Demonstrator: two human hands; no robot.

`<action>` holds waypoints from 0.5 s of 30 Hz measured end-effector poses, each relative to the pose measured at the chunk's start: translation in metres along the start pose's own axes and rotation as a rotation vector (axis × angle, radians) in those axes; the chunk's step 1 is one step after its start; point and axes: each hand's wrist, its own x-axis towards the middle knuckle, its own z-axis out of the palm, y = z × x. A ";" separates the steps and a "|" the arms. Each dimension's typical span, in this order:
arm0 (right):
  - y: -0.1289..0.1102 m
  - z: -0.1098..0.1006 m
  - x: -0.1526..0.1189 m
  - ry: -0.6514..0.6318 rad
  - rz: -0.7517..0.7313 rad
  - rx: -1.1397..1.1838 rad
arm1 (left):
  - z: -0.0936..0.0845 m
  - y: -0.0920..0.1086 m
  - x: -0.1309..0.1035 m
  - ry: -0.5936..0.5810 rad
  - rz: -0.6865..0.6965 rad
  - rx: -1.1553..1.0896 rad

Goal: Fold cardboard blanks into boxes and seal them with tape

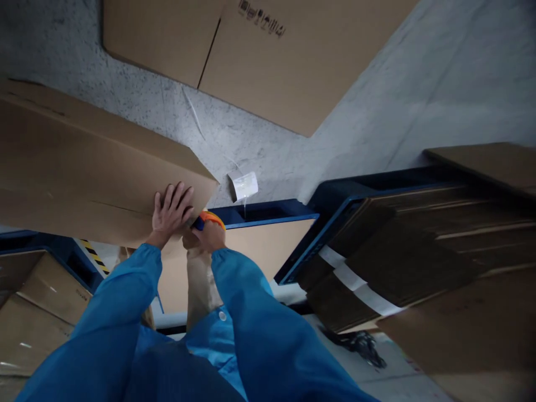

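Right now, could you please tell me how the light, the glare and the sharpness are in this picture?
Head view: dim, cool light, darker toward the upper corners; head view: small glints on the lower-left boxes; head view: stacked cardboard at right is shadowed and smeared, while the left hand looks clearer.

The left hand (171,213) lies palm down, its fingers (178,194) spread and pointing forward. Just beside it, nearer the body, the right hand (211,237) is curled in a grip. The left arm (111,312) and right arm (268,318), blue-sleeved, reach forward and converge.
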 end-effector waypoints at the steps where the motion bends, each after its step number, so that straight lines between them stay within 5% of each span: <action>1: -0.001 0.003 -0.001 0.003 0.008 0.020 | 0.005 0.003 0.001 -0.009 -0.002 0.011; 5: 0.001 0.017 -0.002 0.000 0.053 0.072 | 0.007 -0.002 -0.002 0.018 0.006 0.115; 15: -0.021 0.048 0.030 0.038 0.054 0.092 | 0.016 -0.002 -0.016 0.324 0.132 0.321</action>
